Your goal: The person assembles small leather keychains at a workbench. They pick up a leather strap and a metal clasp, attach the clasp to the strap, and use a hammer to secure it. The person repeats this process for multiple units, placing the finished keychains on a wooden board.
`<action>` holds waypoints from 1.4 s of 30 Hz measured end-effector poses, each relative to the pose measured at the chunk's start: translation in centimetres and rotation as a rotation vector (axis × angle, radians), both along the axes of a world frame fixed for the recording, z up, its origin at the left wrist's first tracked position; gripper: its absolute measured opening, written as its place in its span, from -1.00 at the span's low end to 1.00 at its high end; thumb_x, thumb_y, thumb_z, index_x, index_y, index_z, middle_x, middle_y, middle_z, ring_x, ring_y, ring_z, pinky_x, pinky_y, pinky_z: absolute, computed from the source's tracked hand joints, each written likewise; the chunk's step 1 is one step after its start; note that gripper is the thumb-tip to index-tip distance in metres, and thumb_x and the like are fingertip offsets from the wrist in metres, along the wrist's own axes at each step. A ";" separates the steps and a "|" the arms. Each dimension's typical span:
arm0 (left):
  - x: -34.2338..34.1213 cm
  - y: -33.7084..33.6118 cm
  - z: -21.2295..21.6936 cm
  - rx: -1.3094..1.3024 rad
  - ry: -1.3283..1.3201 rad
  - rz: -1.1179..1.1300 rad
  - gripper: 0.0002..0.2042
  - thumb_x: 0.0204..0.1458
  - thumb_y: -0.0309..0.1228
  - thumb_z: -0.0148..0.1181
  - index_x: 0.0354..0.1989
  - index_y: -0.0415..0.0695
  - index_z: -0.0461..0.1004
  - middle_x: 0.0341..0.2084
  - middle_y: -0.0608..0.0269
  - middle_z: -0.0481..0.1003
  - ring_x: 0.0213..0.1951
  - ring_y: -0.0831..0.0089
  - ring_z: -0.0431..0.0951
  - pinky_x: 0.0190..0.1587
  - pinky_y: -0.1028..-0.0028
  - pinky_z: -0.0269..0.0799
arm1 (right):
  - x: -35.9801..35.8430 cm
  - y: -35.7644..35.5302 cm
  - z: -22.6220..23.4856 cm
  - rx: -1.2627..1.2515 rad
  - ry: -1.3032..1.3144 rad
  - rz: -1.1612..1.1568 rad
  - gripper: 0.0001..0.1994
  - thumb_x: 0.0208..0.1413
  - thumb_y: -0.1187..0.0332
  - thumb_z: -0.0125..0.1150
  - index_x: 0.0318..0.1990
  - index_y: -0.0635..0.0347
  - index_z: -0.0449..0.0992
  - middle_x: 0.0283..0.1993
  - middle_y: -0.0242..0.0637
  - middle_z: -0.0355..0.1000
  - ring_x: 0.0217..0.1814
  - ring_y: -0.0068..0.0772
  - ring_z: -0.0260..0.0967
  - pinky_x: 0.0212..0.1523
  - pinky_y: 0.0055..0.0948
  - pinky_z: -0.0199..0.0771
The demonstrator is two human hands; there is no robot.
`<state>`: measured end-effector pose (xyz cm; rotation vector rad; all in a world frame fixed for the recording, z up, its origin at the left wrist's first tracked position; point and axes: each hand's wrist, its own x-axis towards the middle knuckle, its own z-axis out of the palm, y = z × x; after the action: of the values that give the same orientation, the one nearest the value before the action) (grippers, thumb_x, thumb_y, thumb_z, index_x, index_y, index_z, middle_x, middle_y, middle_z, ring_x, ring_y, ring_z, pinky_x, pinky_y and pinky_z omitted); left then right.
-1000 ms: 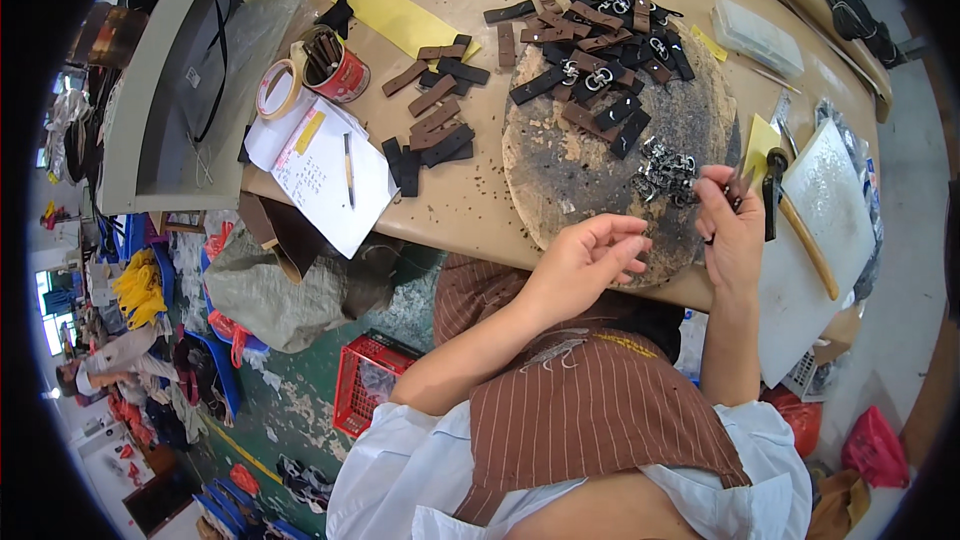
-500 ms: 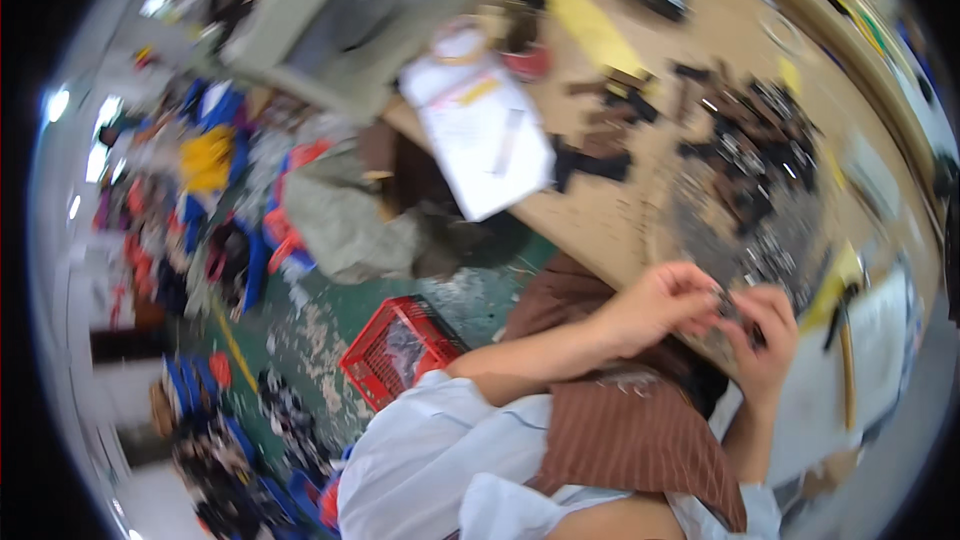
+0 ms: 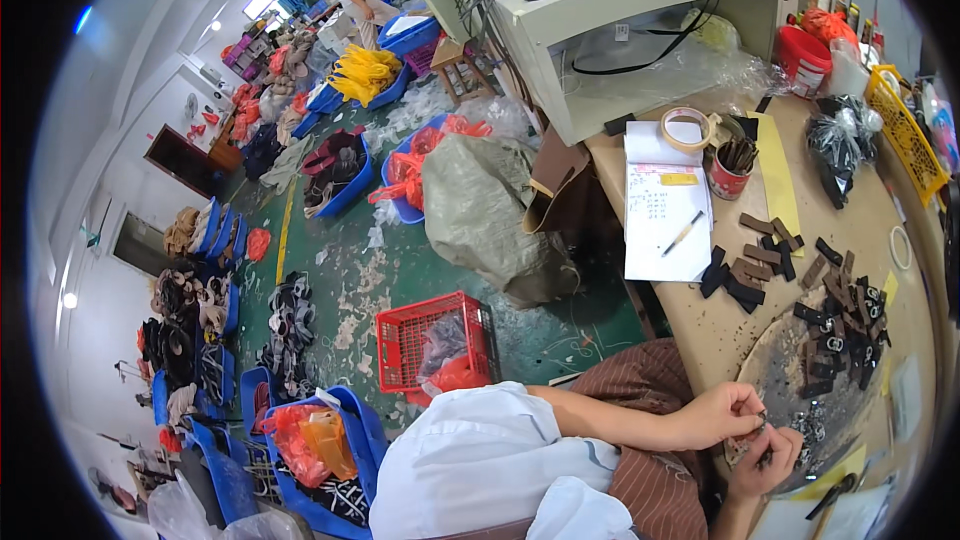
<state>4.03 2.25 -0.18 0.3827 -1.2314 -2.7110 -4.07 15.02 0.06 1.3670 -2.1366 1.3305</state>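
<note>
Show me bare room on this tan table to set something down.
Bare tan tabletop lies between the yellow paper strip, crumpled black plastic bag and thin white ring. Crowded: the round worn board beside the right hand, with flat brown and black strips and silvery metal pieces.

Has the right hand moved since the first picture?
Yes: judged against the round board, the right hand has moved toward the board's near edge.

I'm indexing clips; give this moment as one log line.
left hand: pinching small dark piece; right hand: curled close by, contents unclear; strap pile: on round board; pen: on notebook
</note>
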 end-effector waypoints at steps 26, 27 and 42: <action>1.5 -2.9 3.4 -0.432 -0.070 -0.439 -0.57 -0.07 -0.66 0.11 0.03 -0.30 0.19 -0.49 0.26 0.42 -0.39 0.62 0.45 -0.32 0.64 0.39 | 0.3 1.5 5.8 0.247 -0.233 0.368 -0.80 -0.28 0.52 0.34 -0.39 0.19 0.52 -0.52 -0.29 0.36 -0.55 -0.35 0.33 -0.58 -0.47 0.31; 1.2 -2.7 3.4 -0.435 -0.089 -0.430 -0.57 -0.06 -0.66 0.11 0.02 -0.31 0.20 -0.49 0.27 0.42 -0.40 0.63 0.45 -0.32 0.65 0.39 | 0.3 1.6 5.3 0.243 -0.191 0.352 -0.80 -0.27 0.53 0.33 -0.39 0.19 0.52 -0.52 -0.29 0.36 -0.56 -0.35 0.33 -0.59 -0.46 0.31; -4.2 -6.9 2.0 -1.396 -0.015 0.110 -0.80 -0.12 -0.55 0.13 -0.26 -0.21 0.42 -0.26 0.11 0.46 -0.18 0.20 0.46 -0.09 0.36 0.35 | 0.1 3.0 2.2 -0.446 -1.151 -0.041 -0.78 -0.03 0.53 0.16 -0.19 0.24 0.35 -0.41 -0.35 0.38 -0.61 -0.74 0.17 -0.63 -0.74 0.15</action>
<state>-0.20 -4.62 1.83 0.2245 -2.5052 -1.1934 -3.99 17.99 2.25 0.3346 -2.0984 2.7817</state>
